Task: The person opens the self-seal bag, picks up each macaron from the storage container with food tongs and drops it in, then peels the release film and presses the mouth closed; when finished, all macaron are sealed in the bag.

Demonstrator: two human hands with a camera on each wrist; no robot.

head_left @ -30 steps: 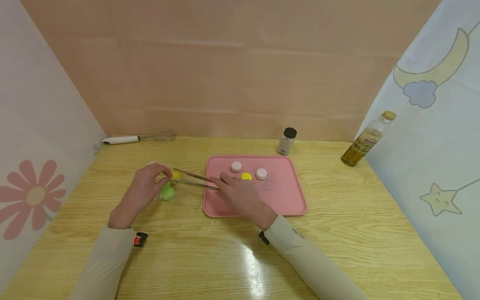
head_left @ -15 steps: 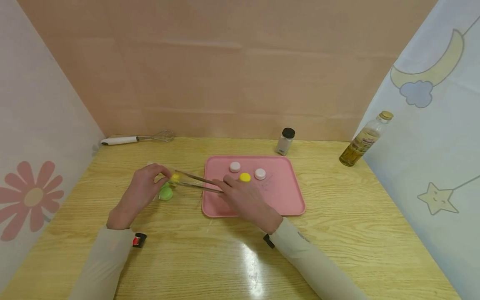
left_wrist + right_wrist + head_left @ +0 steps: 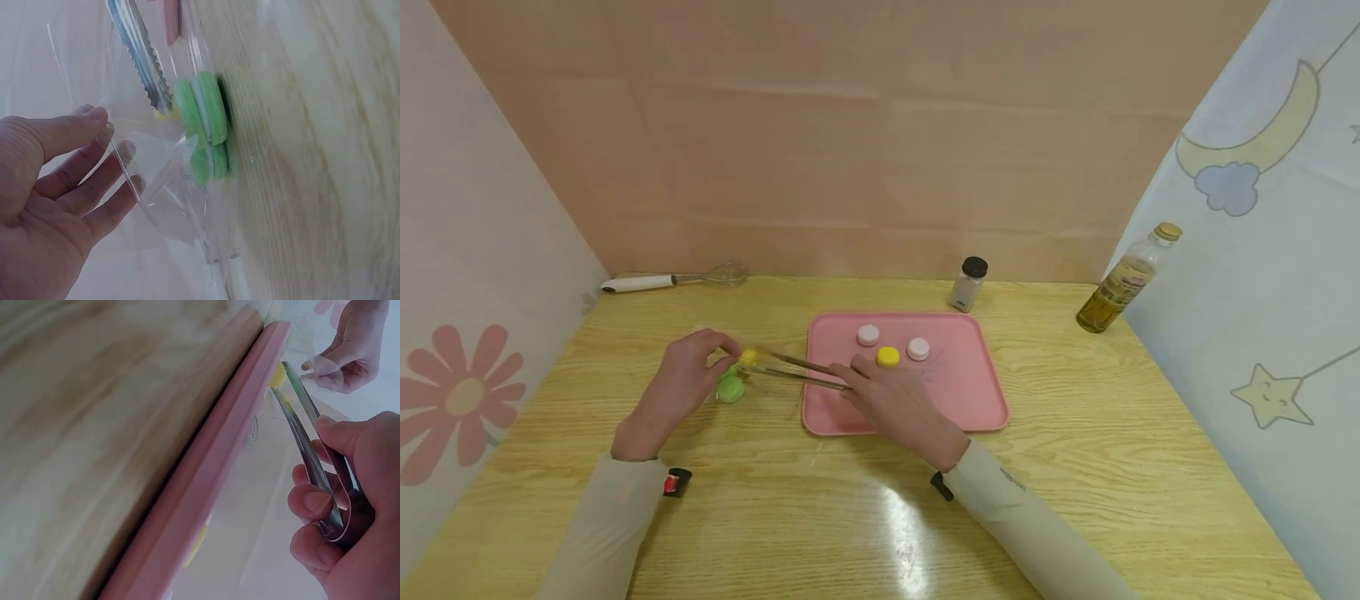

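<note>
In the head view my left hand (image 3: 688,367) is on the left side of the table, fingertips at the mouth of a clear plastic bag. The left wrist view shows its thumb and fingertips pinching the edge of the plastic bag (image 3: 172,203). Two green macarons (image 3: 203,109) lie inside, stacked together. My right hand (image 3: 895,404) reaches over the tray and grips metal tongs (image 3: 300,440) with serrated ends. A yellow macaron (image 3: 279,375) sits at the tongs' tips, by the bag's opening.
A pink tray (image 3: 966,408) bears two pale pink macarons (image 3: 868,335) and another yellow macaron (image 3: 888,357). Behind stand a small black-capped jar (image 3: 967,285) and, farther right, an oil bottle (image 3: 1126,279). A whisk (image 3: 647,283) lies at the back left.
My right hand and the tongs have shifted slightly right and nearer to me, and the tongs' tips have lowered a little. My left hand has hardly moved.
</note>
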